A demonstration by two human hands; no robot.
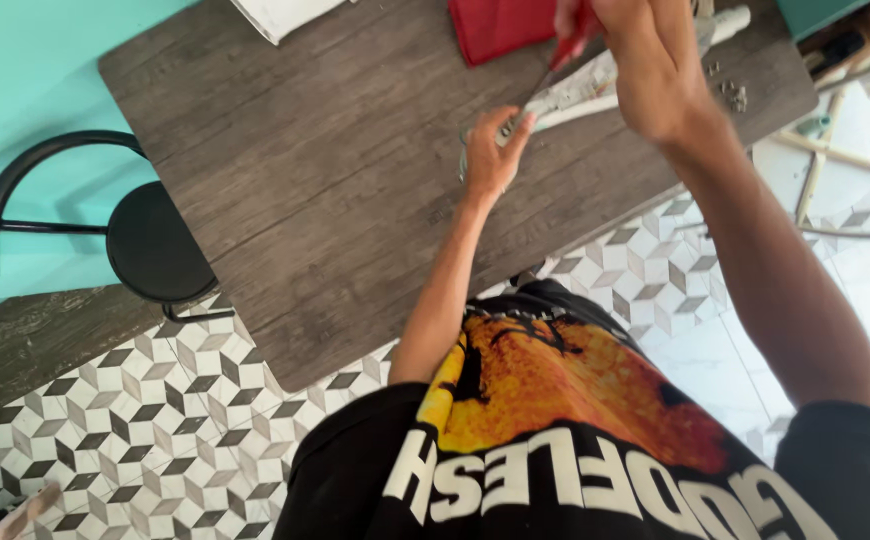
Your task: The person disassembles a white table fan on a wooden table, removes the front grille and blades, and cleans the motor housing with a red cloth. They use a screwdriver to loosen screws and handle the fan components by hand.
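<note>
My right hand (655, 60) grips a screwdriver with a red handle (577, 38); its metal shaft slants down-left toward my left hand. My left hand (495, 150) rests on the dark wooden table (335, 180) and pinches a small clear or metal part at the screwdriver's tip, beside a white, paint-stained elongated fixture (595, 85) lying across the table. What exactly the fingers hold is too small and blurred to tell.
A red cloth-like object (500, 25) and a white sheet (280, 12) lie at the table's far edge. Several small screws (733, 92) sit near the right corner. A black round stool (150, 240) stands left by the turquoise wall. White rods lie on the patterned tile floor at right.
</note>
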